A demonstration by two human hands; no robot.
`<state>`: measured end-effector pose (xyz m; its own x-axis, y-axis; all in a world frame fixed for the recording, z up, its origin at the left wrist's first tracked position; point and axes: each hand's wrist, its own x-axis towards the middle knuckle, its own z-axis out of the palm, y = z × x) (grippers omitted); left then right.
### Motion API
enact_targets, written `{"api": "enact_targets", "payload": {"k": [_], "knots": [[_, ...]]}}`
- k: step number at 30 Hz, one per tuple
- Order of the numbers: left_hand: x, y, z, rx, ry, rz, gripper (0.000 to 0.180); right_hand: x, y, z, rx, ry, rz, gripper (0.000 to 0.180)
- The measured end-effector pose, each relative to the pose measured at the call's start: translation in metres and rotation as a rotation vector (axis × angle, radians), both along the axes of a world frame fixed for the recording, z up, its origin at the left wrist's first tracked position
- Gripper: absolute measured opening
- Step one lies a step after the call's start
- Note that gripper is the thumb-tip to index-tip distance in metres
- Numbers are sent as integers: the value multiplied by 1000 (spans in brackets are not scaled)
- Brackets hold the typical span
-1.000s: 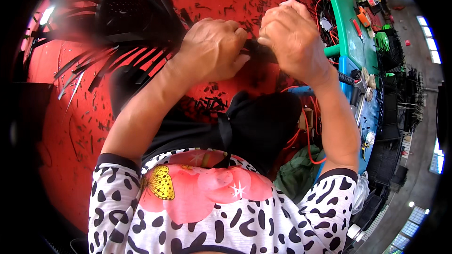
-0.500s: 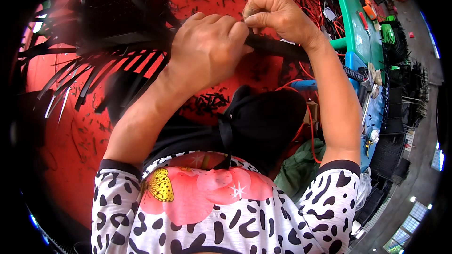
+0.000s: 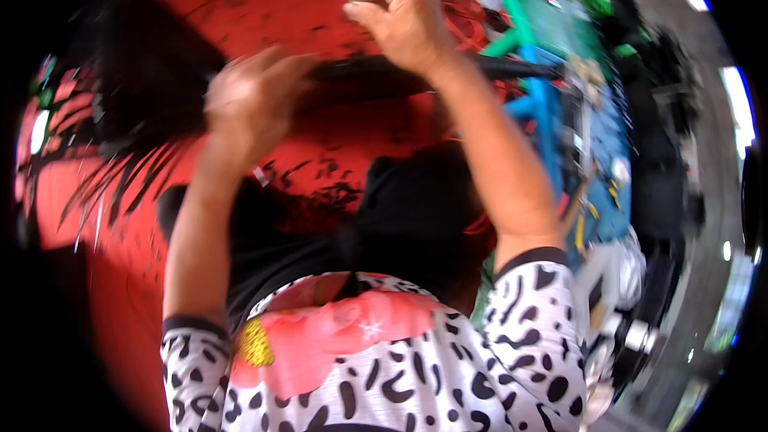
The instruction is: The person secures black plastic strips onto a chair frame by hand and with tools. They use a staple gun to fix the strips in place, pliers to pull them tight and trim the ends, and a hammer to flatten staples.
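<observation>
A dark woven piece (image 3: 144, 72) fills the upper left, smeared by motion, with loose black strips (image 3: 132, 180) fanning out from its lower side. From it a long black bar (image 3: 512, 68) runs rightward, passing behind my right forearm. My left hand (image 3: 252, 100) is at the edge of the woven piece, by the near end of the bar; its fingers are blurred. Above the bar, my right hand (image 3: 404, 20) is raised with fingers curled and thumb against the forefinger. Whatever it pinches, if anything, cannot be made out.
Short black scraps (image 3: 320, 184) lie scattered on the red floor (image 3: 120, 288). At right stands a green and blue workbench (image 3: 548, 112) with tools on it. Red cords (image 3: 464, 28) tangle near its legs. Dark stacked goods (image 3: 660, 152) stand beyond it.
The hands have moved apart: my left hand went left and down, my right hand left and slightly up. The whole view has shifted and blurred, and more of the bar shows between the hands.
</observation>
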<state>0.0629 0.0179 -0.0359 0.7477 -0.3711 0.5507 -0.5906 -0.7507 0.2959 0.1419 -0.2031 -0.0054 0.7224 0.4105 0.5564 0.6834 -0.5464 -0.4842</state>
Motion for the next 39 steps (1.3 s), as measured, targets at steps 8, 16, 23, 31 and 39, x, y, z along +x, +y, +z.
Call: {"api": "enact_targets", "payload": {"k": [8, 16, 23, 31, 39], "knots": [[11, -5, -6, -17, -76, 2, 27, -87, -215, -36, -271, -228, -633, 20], [11, -37, -5, -23, -74, 36, 28, -73, -333, -53, -576, 657, -1381, 82], [9, -39, 1, -14, -108, 71, 26, -38, -347, -61, -599, 727, -1274, 43], [22, -48, -4, -41, -56, 81, 22, -93, -308, -16, -405, 390, -1148, 73], [22, -54, -10, -76, -7, 37, 19, -165, -185, 60, 378, 368, -466, 16]]}}
